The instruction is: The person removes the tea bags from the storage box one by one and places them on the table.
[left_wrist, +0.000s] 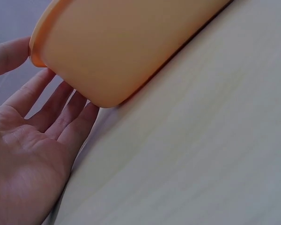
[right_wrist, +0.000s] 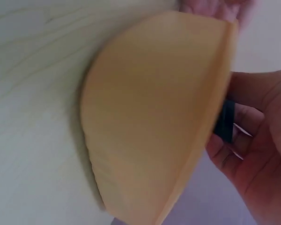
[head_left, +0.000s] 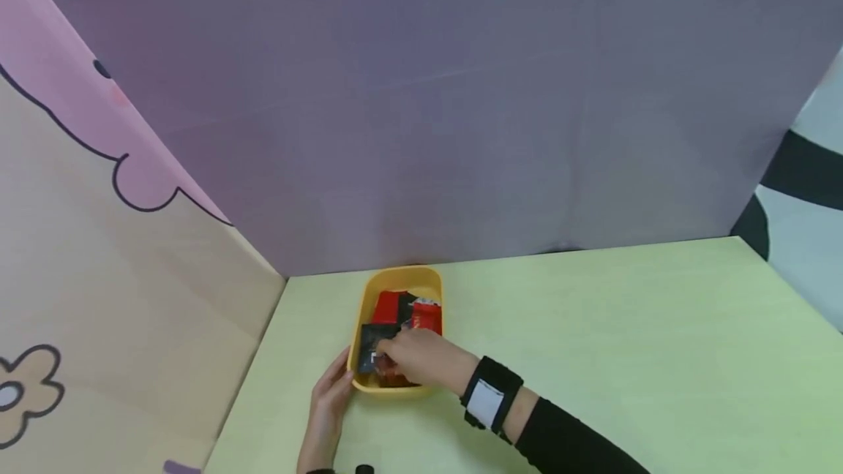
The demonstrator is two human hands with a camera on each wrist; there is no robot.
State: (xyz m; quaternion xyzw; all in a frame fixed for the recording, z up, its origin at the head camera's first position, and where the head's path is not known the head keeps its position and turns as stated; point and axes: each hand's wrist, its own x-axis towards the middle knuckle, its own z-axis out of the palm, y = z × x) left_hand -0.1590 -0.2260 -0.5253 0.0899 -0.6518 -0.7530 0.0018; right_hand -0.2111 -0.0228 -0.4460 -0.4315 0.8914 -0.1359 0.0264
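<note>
A yellow plastic basket point(head_left: 431, 280) stands on the table, holding red and black packets. My left hand point(head_left: 329, 393) is at its near left corner. In the left wrist view, the fingertips point(left_wrist: 91, 110) touch the outer wall, the fingers fairly straight, with the thumb at the rim. My right hand point(head_left: 424, 357) reaches over the basket's right side with bent fingers. Between thumb and fingers in the right wrist view is a black packet point(right_wrist: 225, 123), partly hidden by the basket wall. A red packet point(head_left: 426, 317) lies just beyond the right hand, beside another red packet point(head_left: 386, 306).
The pale green table point(head_left: 593, 328) extends to the right of the basket. A grey-purple panel point(head_left: 461, 130) rises behind it, and a printed wall point(head_left: 165, 276) stands on the left. A small black object point(head_left: 364, 469) shows at the bottom edge.
</note>
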